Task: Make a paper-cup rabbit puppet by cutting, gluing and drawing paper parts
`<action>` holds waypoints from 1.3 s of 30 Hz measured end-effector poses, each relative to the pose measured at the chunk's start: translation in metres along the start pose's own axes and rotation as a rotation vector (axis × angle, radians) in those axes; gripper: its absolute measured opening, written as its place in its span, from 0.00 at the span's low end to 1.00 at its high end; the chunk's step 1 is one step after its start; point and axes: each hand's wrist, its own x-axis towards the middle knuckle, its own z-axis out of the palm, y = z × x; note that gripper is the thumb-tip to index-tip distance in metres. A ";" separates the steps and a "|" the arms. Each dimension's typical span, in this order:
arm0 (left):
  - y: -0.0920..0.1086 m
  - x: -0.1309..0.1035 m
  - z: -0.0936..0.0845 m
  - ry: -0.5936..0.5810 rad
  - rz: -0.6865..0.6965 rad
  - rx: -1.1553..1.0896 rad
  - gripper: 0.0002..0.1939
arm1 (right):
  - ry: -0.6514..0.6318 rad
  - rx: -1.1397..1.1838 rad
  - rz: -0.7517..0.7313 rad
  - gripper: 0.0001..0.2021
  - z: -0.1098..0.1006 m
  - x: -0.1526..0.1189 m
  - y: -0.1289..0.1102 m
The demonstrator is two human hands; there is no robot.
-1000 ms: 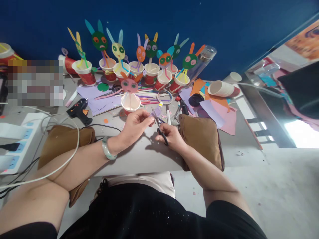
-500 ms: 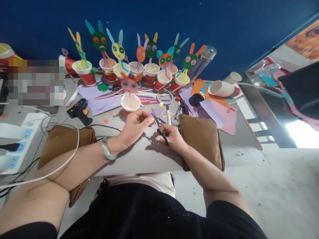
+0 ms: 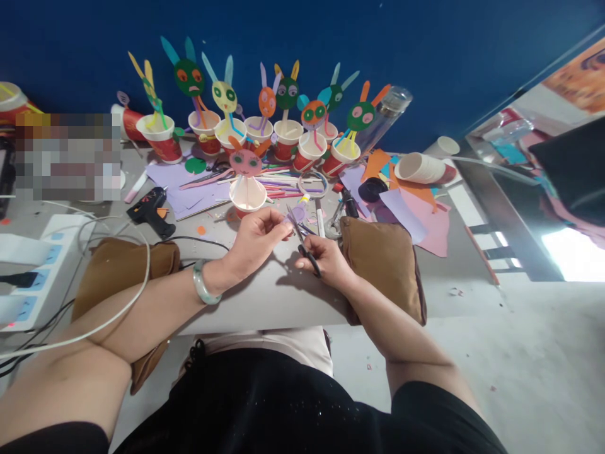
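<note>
A black glue gun (image 3: 144, 210) and, farther out, a white power strip (image 3: 50, 268) lie left of the left grip (image 3: 287, 229); right of the right grip (image 3: 307, 246) sits a brown cushion (image 3: 380, 268).

1. We see bare bench (image 3: 274, 309) between left cushion (image 3: 120, 258) and right cushion (image 3: 382, 271).
2. Scissors (image 3: 311, 257) partly block the gap between left hand (image 3: 259, 238) and right hand (image 3: 328, 260).
3. Front cup (image 3: 248, 195) stands behind left hand.
4. White cable (image 3: 148, 252) crosses our left side.

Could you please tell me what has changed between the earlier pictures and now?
Nothing has clearly moved, been taken hold of or let go. The left hand still pinches a small purple piece, the right hand still holds the scissors, and the glue gun stayed put.
</note>
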 end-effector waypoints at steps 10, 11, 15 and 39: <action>0.002 0.000 -0.001 0.011 0.010 0.031 0.10 | 0.002 0.000 -0.001 0.34 0.000 -0.001 -0.001; 0.002 0.000 -0.001 0.009 0.011 0.030 0.10 | 0.003 -0.002 0.000 0.34 0.000 -0.001 -0.001; 0.003 0.000 -0.001 -0.001 0.014 0.030 0.10 | 0.009 -0.010 -0.005 0.34 0.000 -0.001 -0.001; 0.003 0.000 -0.001 0.007 0.043 0.040 0.10 | 0.015 -0.019 -0.007 0.34 0.000 0.000 0.003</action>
